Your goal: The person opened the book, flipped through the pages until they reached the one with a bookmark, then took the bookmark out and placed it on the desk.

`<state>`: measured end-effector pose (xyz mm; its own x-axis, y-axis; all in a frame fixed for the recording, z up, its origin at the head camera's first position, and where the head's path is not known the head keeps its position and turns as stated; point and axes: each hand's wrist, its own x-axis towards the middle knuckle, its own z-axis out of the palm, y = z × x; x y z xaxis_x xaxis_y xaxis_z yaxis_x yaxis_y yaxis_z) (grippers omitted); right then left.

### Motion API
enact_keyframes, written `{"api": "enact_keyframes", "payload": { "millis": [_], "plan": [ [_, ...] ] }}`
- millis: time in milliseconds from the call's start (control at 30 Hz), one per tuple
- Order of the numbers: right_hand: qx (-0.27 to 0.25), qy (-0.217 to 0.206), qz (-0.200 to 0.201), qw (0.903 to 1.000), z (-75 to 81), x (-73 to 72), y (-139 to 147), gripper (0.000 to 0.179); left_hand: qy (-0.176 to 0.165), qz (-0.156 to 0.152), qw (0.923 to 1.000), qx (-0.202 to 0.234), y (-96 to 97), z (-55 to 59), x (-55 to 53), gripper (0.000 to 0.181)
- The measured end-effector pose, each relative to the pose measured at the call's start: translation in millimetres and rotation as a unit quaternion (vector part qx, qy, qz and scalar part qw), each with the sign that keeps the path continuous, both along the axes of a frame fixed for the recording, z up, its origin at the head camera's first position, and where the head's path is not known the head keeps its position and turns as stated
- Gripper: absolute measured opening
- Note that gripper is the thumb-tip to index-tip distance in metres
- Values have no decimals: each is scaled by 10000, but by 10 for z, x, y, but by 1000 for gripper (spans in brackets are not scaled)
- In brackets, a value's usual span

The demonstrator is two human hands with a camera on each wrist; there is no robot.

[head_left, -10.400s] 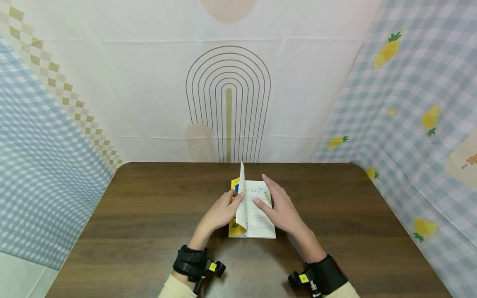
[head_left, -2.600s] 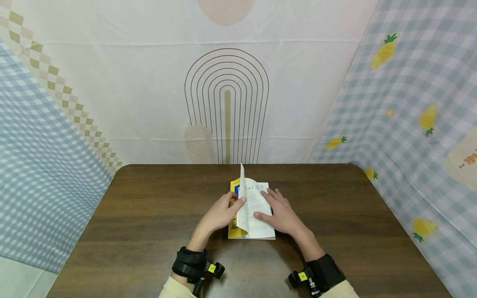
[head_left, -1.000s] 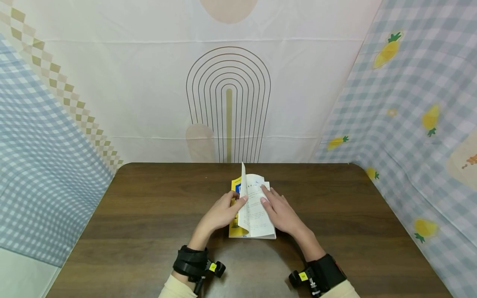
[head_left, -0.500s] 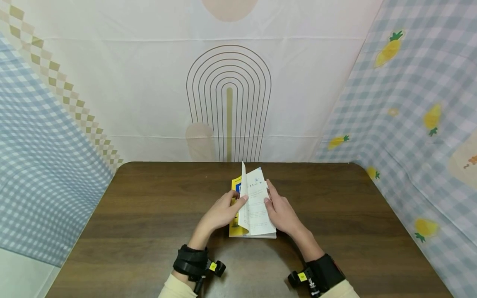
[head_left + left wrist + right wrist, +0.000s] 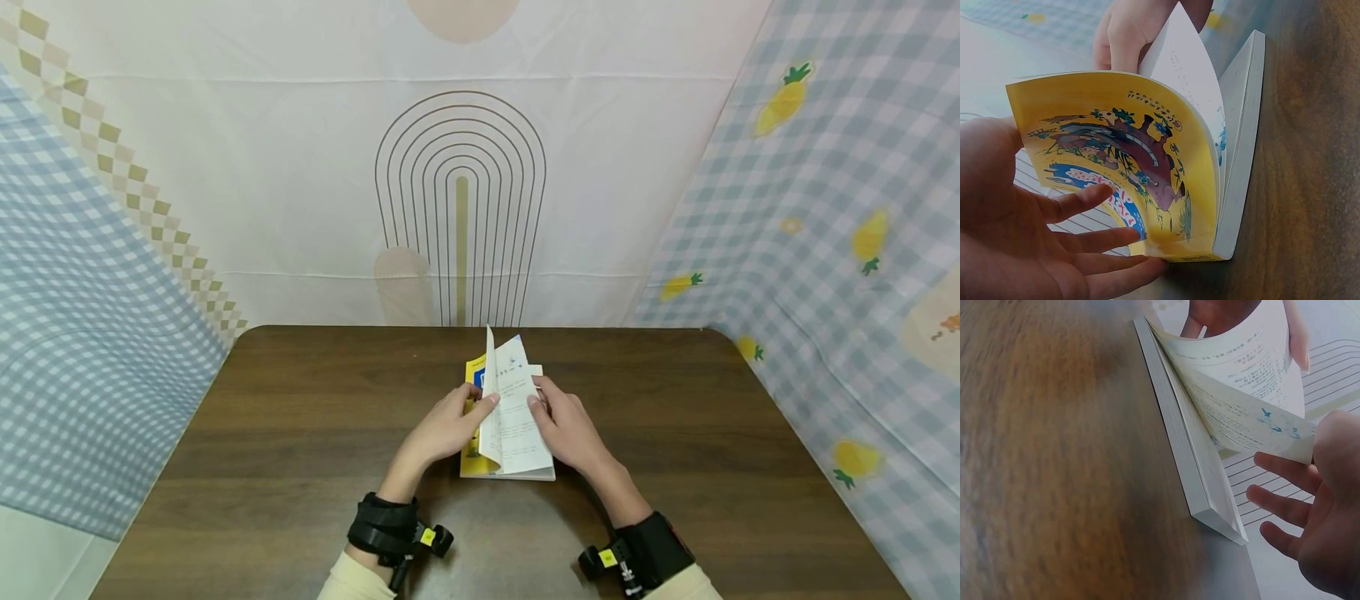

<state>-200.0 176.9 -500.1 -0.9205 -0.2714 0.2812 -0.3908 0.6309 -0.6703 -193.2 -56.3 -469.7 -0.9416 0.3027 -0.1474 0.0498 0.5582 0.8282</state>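
At far left, a blue checked cloth (image 5: 97,333) hangs beside the brown table (image 5: 300,400). My left sleeve (image 5: 356,581) ends below a black wrist strap (image 5: 384,527) with a small camera (image 5: 437,540) attached.

My left hand (image 5: 444,423) grips the raised front cover (image 5: 1194,169) of the book. The thumb presses the inner side; 3 fingers show on the outer side, extended and spread. I cannot tell whether each of these 3 touches the cover. The cover is yellow, illustrated, and bent in a curve.

The book rests on the table, centred in front of me, its page block (image 5: 1179,437) lying flat to the right of the cover. Between my 2 hands, 1 printed page (image 5: 517,408) stands lifted at a slant, its top corner above the block.

My right hand (image 5: 572,423) pinches this page at its outer edge, thumb on the upper face, index finger partly hidden behind. The other 3 fingers are spread apart and slightly bent. A 2nd strap (image 5: 654,554) circles my right wrist.

At far right, another checked cloth (image 5: 810,275) bears yellow pineapples.
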Motion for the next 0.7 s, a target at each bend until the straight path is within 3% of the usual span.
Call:
{"api": "enact_keyframes", "payload": {
  "millis": [700],
  "plan": [
    [-18,-317,150,9994,34,27,-21,39,16,-14,10000,43,-3,-3,6,69]
  ]
}}
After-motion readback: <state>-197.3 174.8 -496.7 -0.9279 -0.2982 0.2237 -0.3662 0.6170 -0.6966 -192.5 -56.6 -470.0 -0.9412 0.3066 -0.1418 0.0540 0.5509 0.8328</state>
